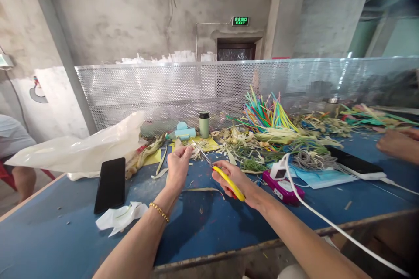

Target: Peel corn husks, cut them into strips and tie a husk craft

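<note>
The only writing I can read from here is on the green sign (240, 21) on the wall: 安全出口 and, beneath it, EXIT. If the purple power block (283, 186) carries any markings, they are too small for me to make out.

I have the right hand (234, 178) gripping the scissors (228, 182), yellow and red at the handles, over the middle of the blue surface (196, 244), blades slanting toward its far edge. Their tips come close beside the left hand (178, 161), which is closed in a pinch; whatever lies between its fingertips is hidden from me.

Toward the far edge, dry husks (235, 139) and tangled cord (312, 159) overlap too thickly for me to separate, and coloured strips (266, 111) rise behind them. A phone (110, 185) lies near the left edge. At right, a co-worker's hands (397, 144) are cut off by my view.
</note>
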A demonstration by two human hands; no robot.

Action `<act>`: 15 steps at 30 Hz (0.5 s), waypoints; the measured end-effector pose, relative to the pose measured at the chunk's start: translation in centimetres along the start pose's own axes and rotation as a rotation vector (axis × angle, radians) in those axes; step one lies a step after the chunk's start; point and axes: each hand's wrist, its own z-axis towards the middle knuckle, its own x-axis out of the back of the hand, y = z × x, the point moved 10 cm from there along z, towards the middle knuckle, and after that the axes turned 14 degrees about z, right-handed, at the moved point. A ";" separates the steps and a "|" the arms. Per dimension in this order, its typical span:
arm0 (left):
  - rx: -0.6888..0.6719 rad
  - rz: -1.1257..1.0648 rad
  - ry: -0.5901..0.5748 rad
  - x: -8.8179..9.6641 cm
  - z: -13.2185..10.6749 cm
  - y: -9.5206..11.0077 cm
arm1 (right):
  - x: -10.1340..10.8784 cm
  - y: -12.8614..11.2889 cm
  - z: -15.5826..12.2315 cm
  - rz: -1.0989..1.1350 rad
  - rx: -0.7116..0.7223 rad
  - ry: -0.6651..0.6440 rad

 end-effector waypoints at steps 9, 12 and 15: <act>0.142 -0.113 -0.306 -3.6 -1.5 -0.4 | 0.1 -1.1 -1.1 0.061 0.022 -0.022; 0.142 -0.124 -0.189 -2.4 -1.0 -0.6 | 0.2 -1.7 -1.6 0.036 0.035 -0.031; 0.177 -0.159 -0.083 -1.1 -0.5 -1.0 | 0.8 -1.4 -1.8 -0.007 0.037 -0.014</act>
